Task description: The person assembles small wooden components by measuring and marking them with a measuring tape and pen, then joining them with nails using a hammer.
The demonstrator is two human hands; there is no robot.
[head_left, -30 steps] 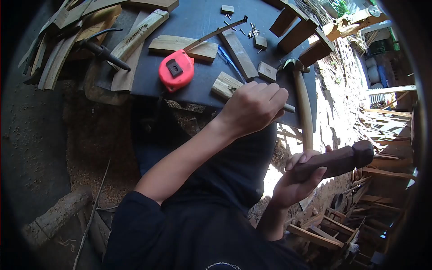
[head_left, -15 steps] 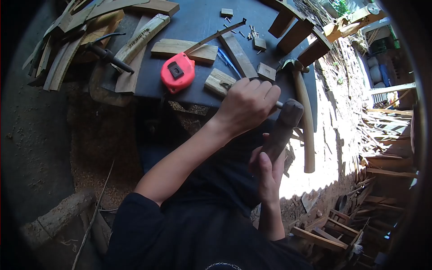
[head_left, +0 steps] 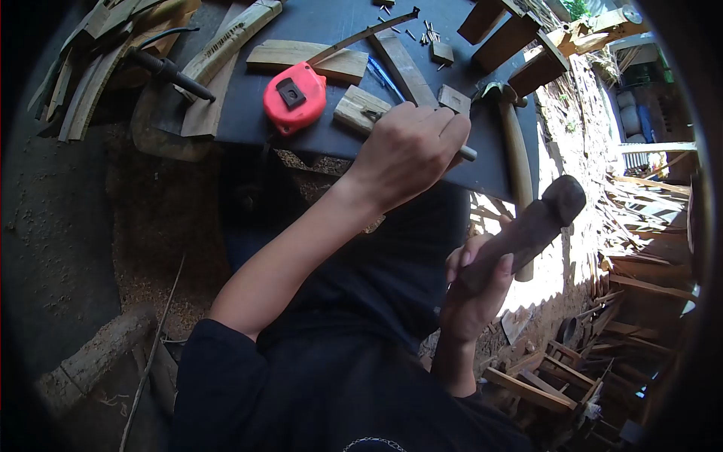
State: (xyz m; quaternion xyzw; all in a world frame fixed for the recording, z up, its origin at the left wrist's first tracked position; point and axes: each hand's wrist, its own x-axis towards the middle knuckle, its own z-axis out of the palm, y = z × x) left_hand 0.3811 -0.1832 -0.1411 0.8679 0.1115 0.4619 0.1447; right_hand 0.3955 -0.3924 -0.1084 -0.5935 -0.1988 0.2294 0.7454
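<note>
My left hand [head_left: 410,151] is closed around a chisel, whose grey butt end [head_left: 468,153] pokes out on the right of the fist. Its blade end is mostly hidden by the fingers, over a pale wood block [head_left: 350,108] with a dark notch near the table edge. A dark wooden mallet [head_left: 520,237] is gripped in my right hand [head_left: 478,275], tilted up to the right and apart from the chisel. The red tape measure [head_left: 295,98], its blade [head_left: 361,36] drawn out, lies left of the block.
A hammer [head_left: 516,151] lies at the table's right edge. Beyond the block are a blue pen [head_left: 385,79], a wood strip [head_left: 403,64], small blocks [head_left: 442,53] and scattered nails [head_left: 429,34]. A clamp [head_left: 169,73] and stacked wood pieces [head_left: 98,64] occupy the left.
My right hand has swung the mallet away from the chisel's end, to the right. My left hand keeps its grip on the chisel, and the view has shifted slightly.
</note>
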